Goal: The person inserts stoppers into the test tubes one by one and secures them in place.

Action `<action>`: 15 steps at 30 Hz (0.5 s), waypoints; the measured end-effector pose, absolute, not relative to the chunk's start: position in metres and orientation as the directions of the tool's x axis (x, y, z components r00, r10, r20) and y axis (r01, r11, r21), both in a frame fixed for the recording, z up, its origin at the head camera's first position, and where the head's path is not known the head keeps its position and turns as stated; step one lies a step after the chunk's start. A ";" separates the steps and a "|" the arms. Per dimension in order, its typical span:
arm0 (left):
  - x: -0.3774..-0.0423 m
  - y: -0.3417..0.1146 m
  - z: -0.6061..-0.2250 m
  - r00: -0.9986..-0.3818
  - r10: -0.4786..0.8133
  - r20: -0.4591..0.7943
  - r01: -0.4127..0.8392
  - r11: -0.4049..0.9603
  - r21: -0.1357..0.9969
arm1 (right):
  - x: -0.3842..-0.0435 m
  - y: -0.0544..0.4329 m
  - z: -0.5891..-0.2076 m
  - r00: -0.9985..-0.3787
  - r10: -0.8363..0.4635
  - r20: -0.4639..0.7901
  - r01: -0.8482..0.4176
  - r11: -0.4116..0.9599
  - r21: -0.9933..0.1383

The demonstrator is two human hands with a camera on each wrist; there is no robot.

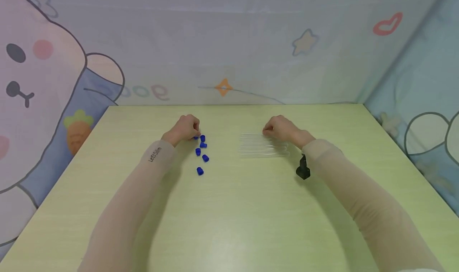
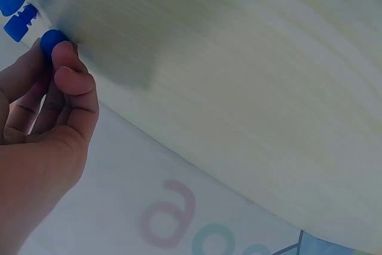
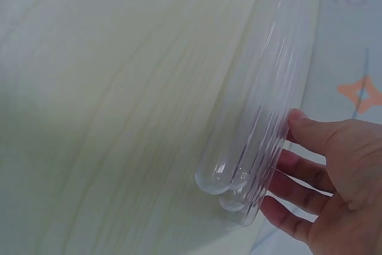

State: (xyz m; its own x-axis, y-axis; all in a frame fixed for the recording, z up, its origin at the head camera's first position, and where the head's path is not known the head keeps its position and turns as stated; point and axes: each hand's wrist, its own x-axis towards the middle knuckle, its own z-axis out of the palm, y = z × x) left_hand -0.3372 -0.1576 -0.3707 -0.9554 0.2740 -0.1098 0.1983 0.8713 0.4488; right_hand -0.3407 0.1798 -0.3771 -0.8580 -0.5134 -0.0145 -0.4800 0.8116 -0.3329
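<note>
In the left wrist view my left hand point(image 2: 57, 120) pinches a blue stopper point(image 2: 52, 43) between thumb and fingertips, low over the table. More blue stoppers point(image 1: 203, 145) lie scattered just nearer to me, beside that hand. On the right side, clear glass test tubes point(image 1: 263, 151) lie flat in a row, their rounded ends to the right. My right hand point(image 1: 282, 128) is at the far side of the row. Its thumb and curled fingers point(image 3: 295, 192) pinch the outermost test tube point(image 3: 279, 141) along its length.
A black device point(image 1: 303, 169) shows beneath the right wrist. The pale wooden table point(image 1: 229, 212) meets a printed cloth backdrop point(image 1: 229, 45) at its far edge. Another cloth point(image 1: 430, 85) hangs along the right side.
</note>
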 end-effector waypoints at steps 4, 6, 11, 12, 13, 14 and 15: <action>-0.336 -0.158 -0.369 -0.954 0.278 -0.109 0.201 0.868 0.454 | -0.341 0.178 -0.376 -0.850 -0.527 -0.009 -0.495 0.805 -0.327; -0.336 -0.158 -0.369 -0.953 0.283 -0.106 0.206 0.864 0.459 | -0.341 0.178 -0.375 -0.845 -0.534 -0.005 -0.504 0.801 -0.323; -0.336 -0.158 -0.372 -0.954 0.282 -0.106 0.202 0.860 0.469 | -0.339 0.178 -0.376 -0.849 -0.529 0.001 -0.502 0.806 -0.314; -0.336 -0.158 -0.372 -0.954 0.279 -0.108 0.198 0.860 0.470 | -0.339 0.179 -0.376 -0.849 -0.528 0.005 -0.503 0.805 -0.313; -0.336 -0.158 -0.372 -0.955 0.277 -0.110 0.195 0.860 0.471 | -0.339 0.180 -0.377 -0.851 -0.524 0.010 -0.501 0.807 -0.314; -0.336 -0.158 -0.372 -0.955 0.275 -0.111 0.193 0.861 0.471 | -0.339 0.180 -0.377 -0.852 -0.523 0.016 -0.500 0.806 -0.316; -0.336 -0.158 -0.372 -0.955 0.275 -0.111 0.193 0.861 0.471 | -0.338 0.181 -0.377 -0.854 -0.519 0.022 -0.498 0.806 -0.319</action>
State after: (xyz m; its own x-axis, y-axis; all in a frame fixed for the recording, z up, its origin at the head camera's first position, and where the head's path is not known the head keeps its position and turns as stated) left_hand -0.3356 -0.1581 -0.3722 -0.9550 0.2751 -0.1109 0.1933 0.8609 0.4706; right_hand -0.3382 0.1806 -0.3769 -0.8545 -0.5190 0.0217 -0.4979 0.8063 -0.3192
